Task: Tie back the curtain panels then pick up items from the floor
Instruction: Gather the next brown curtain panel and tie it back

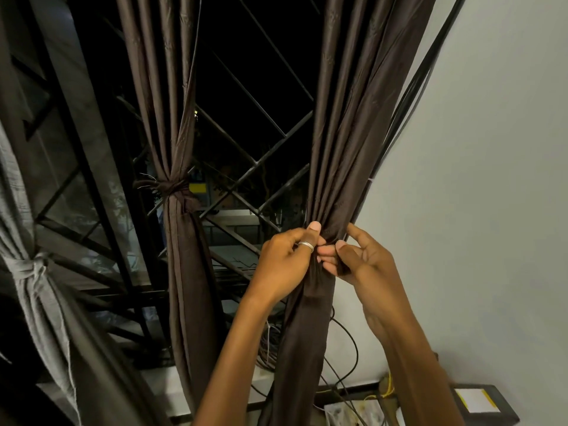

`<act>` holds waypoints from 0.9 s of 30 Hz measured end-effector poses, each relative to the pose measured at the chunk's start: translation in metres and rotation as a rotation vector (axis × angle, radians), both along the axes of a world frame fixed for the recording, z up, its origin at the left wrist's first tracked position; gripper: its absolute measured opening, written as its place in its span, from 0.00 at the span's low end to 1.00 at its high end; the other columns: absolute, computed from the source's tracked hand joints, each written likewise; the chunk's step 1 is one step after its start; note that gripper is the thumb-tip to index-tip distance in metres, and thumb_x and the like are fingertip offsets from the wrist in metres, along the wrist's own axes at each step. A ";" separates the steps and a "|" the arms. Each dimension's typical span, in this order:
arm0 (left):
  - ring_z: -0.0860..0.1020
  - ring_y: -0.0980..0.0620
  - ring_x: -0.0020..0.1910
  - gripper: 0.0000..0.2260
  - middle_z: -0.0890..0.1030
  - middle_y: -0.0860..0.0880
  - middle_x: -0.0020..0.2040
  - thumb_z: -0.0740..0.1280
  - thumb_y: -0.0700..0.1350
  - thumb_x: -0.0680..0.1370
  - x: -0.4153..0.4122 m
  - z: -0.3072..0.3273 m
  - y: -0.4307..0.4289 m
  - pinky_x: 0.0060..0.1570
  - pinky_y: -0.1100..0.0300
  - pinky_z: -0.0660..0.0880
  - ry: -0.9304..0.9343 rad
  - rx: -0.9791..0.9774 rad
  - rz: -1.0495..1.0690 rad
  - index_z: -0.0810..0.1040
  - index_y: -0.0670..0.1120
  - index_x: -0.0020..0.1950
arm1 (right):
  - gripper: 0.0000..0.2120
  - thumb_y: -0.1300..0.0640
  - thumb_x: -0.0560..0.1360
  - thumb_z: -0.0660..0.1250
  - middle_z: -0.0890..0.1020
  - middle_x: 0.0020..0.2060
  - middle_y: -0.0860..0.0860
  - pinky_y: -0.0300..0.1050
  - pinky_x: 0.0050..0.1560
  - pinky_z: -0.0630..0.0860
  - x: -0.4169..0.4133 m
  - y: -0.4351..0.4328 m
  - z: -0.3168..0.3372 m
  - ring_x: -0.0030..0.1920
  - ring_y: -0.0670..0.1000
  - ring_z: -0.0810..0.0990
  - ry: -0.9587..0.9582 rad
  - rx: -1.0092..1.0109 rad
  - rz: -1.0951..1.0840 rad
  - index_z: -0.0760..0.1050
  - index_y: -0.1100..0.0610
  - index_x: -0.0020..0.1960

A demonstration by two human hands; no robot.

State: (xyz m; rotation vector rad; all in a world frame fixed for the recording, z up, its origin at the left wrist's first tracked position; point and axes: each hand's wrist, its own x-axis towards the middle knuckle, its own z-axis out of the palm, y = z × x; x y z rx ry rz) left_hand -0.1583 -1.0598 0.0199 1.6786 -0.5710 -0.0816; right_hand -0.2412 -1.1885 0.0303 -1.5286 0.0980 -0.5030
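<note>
A dark brown curtain panel [341, 142] hangs at the right of the window, gathered into a narrow bunch at waist height. My left hand [285, 259], a ring on the thumb, pinches the bunch from the left. My right hand [362, 256] grips it from the right, fingers curled into the folds, where a tie may be hidden. A second brown panel [172, 118] to the left is bound with a knotted brown tie [167, 187]. A grey curtain [33, 290] at the far left is tied too.
Behind the curtains is a window with a black metal grille [261, 161], dark outside. Black cables [412, 87] run down the white wall [476, 179] on the right. Coiled wires [267, 345] and a box [479, 401] sit low near the sill.
</note>
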 end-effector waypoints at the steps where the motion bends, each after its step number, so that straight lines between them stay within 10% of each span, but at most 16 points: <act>1: 0.84 0.53 0.50 0.18 0.86 0.53 0.46 0.59 0.65 0.80 0.000 0.001 0.001 0.56 0.46 0.82 0.005 0.004 -0.011 0.85 0.56 0.49 | 0.17 0.61 0.85 0.61 0.89 0.48 0.52 0.37 0.51 0.82 0.000 0.000 -0.001 0.53 0.50 0.87 0.000 0.029 -0.005 0.71 0.41 0.65; 10: 0.78 0.67 0.54 0.19 0.82 0.62 0.53 0.56 0.65 0.82 -0.002 0.015 0.012 0.54 0.66 0.74 -0.027 0.132 -0.018 0.83 0.60 0.57 | 0.10 0.61 0.85 0.59 0.88 0.51 0.49 0.44 0.52 0.83 0.002 0.011 -0.007 0.55 0.48 0.86 0.009 0.071 -0.007 0.78 0.54 0.60; 27: 0.77 0.54 0.63 0.28 0.78 0.55 0.65 0.71 0.63 0.74 -0.005 0.014 0.004 0.59 0.60 0.74 -0.257 0.445 0.120 0.73 0.54 0.70 | 0.32 0.75 0.73 0.68 0.83 0.54 0.38 0.31 0.48 0.79 0.024 0.024 -0.042 0.52 0.41 0.84 -0.083 -0.239 -0.152 0.70 0.44 0.66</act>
